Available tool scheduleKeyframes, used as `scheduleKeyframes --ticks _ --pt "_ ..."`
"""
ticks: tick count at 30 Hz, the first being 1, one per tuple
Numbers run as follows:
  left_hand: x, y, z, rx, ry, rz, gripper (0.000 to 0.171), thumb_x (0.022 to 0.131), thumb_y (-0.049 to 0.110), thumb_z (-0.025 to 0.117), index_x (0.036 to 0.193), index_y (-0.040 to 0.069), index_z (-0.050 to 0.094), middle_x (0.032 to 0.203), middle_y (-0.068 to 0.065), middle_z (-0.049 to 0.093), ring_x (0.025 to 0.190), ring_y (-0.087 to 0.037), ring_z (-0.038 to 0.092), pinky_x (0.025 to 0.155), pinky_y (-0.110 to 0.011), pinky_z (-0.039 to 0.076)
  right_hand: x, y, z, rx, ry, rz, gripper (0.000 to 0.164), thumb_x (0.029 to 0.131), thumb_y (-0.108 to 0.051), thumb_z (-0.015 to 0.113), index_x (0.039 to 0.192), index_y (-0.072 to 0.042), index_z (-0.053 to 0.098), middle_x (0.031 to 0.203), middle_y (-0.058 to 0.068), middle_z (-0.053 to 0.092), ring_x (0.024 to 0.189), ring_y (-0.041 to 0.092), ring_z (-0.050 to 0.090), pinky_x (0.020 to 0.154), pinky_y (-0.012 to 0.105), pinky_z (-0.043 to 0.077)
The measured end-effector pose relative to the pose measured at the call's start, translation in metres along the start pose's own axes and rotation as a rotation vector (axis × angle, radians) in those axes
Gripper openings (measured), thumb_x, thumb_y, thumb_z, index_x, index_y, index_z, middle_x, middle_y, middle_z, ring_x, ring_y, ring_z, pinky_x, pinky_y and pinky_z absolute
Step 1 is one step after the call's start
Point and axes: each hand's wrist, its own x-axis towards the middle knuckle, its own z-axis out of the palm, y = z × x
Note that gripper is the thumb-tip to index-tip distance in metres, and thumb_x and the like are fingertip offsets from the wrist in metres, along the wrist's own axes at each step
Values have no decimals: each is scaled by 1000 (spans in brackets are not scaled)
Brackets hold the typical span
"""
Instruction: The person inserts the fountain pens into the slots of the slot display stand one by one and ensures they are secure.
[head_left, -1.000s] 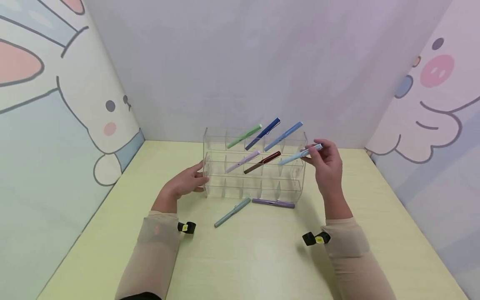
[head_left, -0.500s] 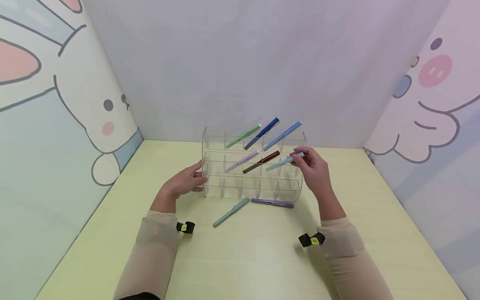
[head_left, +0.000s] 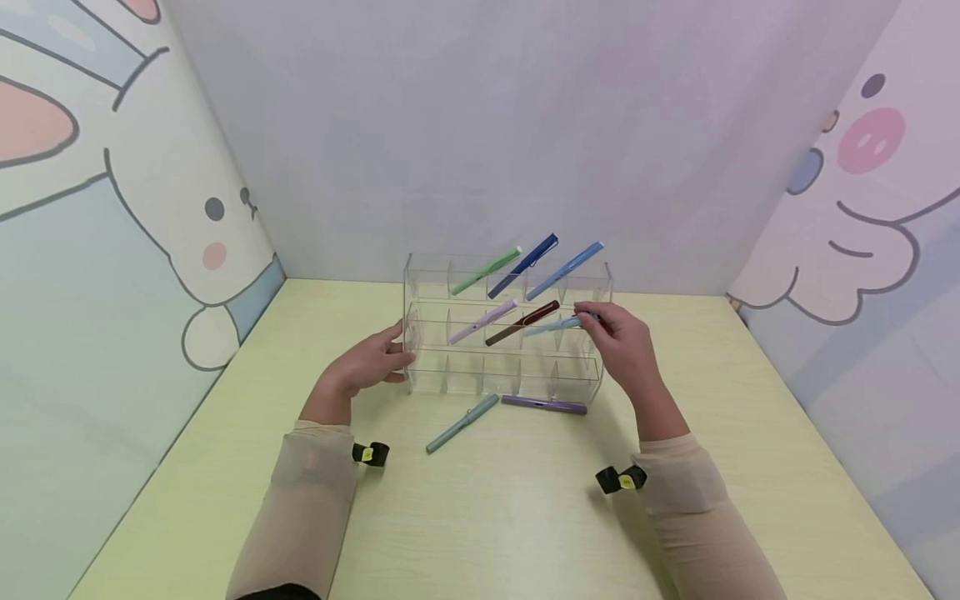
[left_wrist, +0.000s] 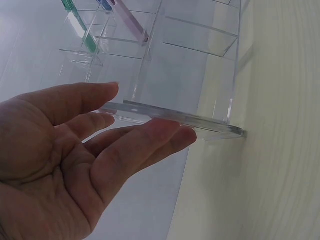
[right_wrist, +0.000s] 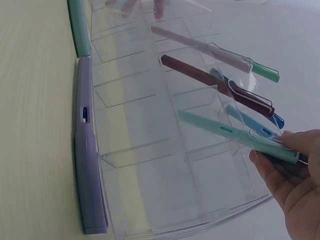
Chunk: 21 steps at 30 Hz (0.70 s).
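My right hand (head_left: 618, 337) pinches the clip end of a pale blue pen (head_left: 551, 326), which leans into the middle tier of a clear acrylic pen rack (head_left: 502, 383). In the right wrist view this pen (right_wrist: 210, 123) looks mint, its lower end inside a compartment. My left hand (head_left: 367, 360) holds the rack's left side panel (left_wrist: 175, 116), thumb and fingers at its edge. A lilac pen (head_left: 483, 322) and a dark red pen (head_left: 522, 323) lean in the same tier. Above them lean a green pen (head_left: 486, 271), a dark blue pen (head_left: 523, 266) and a blue pen (head_left: 565, 271).
A grey-green pen (head_left: 462, 423) and a purple pen (head_left: 544, 405) lie on the pale wooden table (head_left: 480, 525) before the rack. Behind it rises a plain wall (head_left: 480, 125). Cartoon-printed walls flank the table.
My right hand has moved left and slightly down, bringing the pale blue pen into the middle tier beside the dark red pen. My left hand keeps its place on the rack.
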Motion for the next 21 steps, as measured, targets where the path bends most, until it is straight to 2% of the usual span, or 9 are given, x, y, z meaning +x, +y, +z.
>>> scheduleKeyframes --ticks 7,11,14,20,21 --pt "0 2 1 -2 1 -3 73 103 15 50 158 37 8 148 -24 43 134 -40 46 98 -45 53 -1 -3 -1 -69 -15 -15 33 101 -35 56 124 -15 70 117 4 69 95 14 62 75 15 48" --pt "-1 2 1 0 2 -7 73 103 15 50 157 39 8 149 -23 41 135 -39 46 98 -45 53 -1 -4 -5 -57 -27 -26 36 101 -35 56 130 -15 65 122 7 67 105 20 64 86 31 57" --pt "-1 1 1 0 2 -10 72 103 16 50 157 40 8 149 -23 41 135 -39 46 99 -46 53 -1 -8 -10 -50 10 -67 39 100 -31 58 135 -14 60 125 10 65 113 26 63 92 43 56" --pt "0 0 0 1 0 1 72 104 16 50 156 42 9 147 -23 43 133 -39 47 99 -47 52 -4 -28 -27 -60 154 -176 45 97 -22 64 140 -13 53 132 7 61 118 24 62 95 41 54" --pt "1 0 0 -1 0 3 72 103 16 50 156 42 9 147 -23 44 133 -39 47 99 -47 52 -5 -33 -30 -58 161 -184 46 97 -22 64 141 -14 52 133 6 60 118 22 61 96 36 54"
